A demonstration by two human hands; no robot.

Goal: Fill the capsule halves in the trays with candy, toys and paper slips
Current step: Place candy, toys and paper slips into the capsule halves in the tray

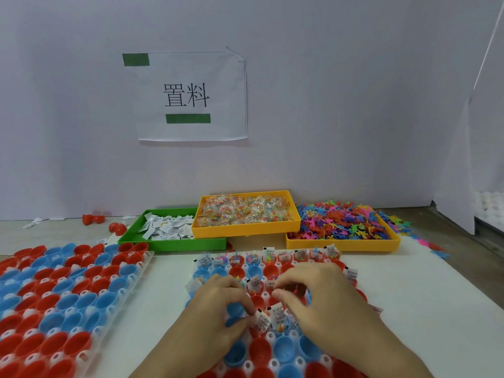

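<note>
White table (409, 290) — capsule tray (268, 336) at near edge | left hand (215, 304) pinches paper slip (262, 320) | right hand (324, 293) — fingers curled, contents unclear

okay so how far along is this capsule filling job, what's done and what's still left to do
Done: the far rows of the middle tray already hold paper slips, candy and toys. In hand: the left hand pinches a paper slip over a capsule half, with the right hand working beside it. Left: the near red and blue halves look empty, and the whole left tray looks unfilled.
</note>
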